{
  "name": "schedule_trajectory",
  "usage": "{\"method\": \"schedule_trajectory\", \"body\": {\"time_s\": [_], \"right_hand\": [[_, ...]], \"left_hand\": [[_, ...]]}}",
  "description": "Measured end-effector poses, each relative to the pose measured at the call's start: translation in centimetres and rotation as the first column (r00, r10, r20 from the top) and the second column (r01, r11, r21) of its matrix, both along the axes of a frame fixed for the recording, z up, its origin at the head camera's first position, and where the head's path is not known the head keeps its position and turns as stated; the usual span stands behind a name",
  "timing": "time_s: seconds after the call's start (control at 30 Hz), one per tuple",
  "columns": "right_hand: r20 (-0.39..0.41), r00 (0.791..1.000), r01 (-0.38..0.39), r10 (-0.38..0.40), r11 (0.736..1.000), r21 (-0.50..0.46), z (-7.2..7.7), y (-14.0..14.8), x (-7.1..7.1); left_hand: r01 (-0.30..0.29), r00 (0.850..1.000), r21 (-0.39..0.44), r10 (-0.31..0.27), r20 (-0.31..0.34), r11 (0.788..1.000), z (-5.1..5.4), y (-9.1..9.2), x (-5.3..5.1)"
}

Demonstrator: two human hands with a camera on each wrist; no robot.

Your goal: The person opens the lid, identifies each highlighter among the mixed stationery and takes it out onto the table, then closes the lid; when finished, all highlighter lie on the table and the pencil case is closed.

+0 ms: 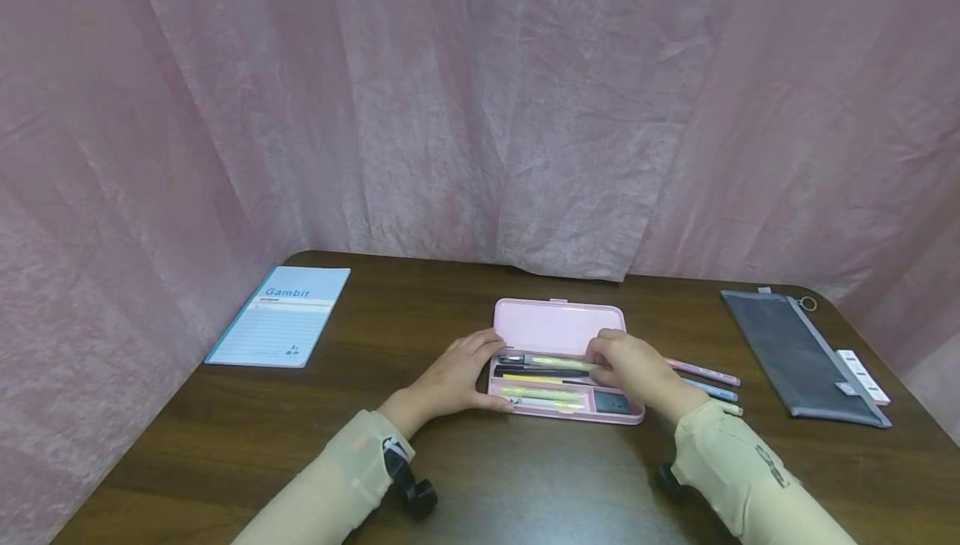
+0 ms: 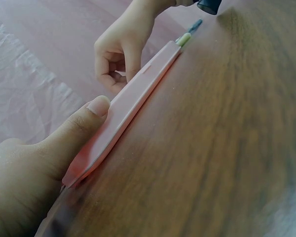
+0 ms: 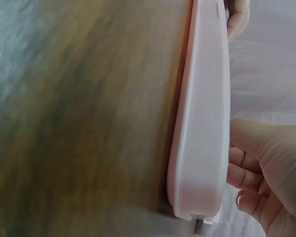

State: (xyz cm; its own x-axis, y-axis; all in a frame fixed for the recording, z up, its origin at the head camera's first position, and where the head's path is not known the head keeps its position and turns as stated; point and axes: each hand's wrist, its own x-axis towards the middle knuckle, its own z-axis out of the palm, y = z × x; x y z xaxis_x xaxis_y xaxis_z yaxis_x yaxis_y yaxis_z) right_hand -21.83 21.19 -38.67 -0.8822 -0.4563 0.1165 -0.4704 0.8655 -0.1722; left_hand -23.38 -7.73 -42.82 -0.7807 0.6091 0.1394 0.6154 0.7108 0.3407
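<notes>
The pen work looks partway: the case [image 1: 555, 416] at lower centre lies with its lid [image 1: 558, 326] up, pens [image 1: 542, 394] and a dark block [image 1: 612, 402] inside, while 3 loose pens [image 1: 705, 372] lie to its right. The left hand [image 1: 453, 377] grips the case's left end; the right hand [image 1: 636, 367] seems to pinch a green pen [image 1: 561, 362] in the back compartment.

One pencil box [image 1: 558, 326], one notebook [image 1: 281, 320], one pouch [image 1: 798, 362]

Wooden table [image 1: 487, 478] with notebook [image 1: 281, 317], pink pencil case [image 1: 558, 326], pens [image 1: 702, 372], grey pouch [image 1: 802, 357], white object [image 1: 866, 380]
</notes>
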Motion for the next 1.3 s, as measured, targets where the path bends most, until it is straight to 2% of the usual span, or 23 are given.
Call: {"method": "schedule_trajectory", "body": {"time_s": [0.17, 0.57, 0.83, 1.03, 1.3], "right_hand": [[-0.001, 1.0, -0.014, 0.014, 0.999, -0.037, 0.3, 0.2, 0.1], [-0.114, 0.991, -0.074, 0.067, 0.995, -0.06, 1.9, 0.7, 0.6], [-0.029, 1.0, -0.007, 0.004, 0.995, -0.102, 2.3, 1.4, 1.2], [-0.082, 0.997, -0.018, 0.004, 0.986, -0.166, 2.3, 2.3, 1.6], [-0.133, 0.991, -0.009, -0.016, 0.982, -0.187, 2.6, 3.7, 2.1]], "left_hand": [[0.002, 1.0, 0.0, -0.002, 0.006, 1.0, 0.0, 0.0, 0.0], [0.007, 1.0, 0.0, -0.007, -0.017, 1.0, -0.2, -0.1, -0.3], [0.013, 1.0, 0.007, -0.013, -0.026, 1.0, -0.4, 0.0, -0.3], [0.009, 1.0, 0.006, -0.009, -0.023, 1.0, -0.4, -0.1, -0.2], [0.006, 1.0, 0.003, -0.006, -0.021, 1.0, -0.4, 0.0, -0.3]]}}
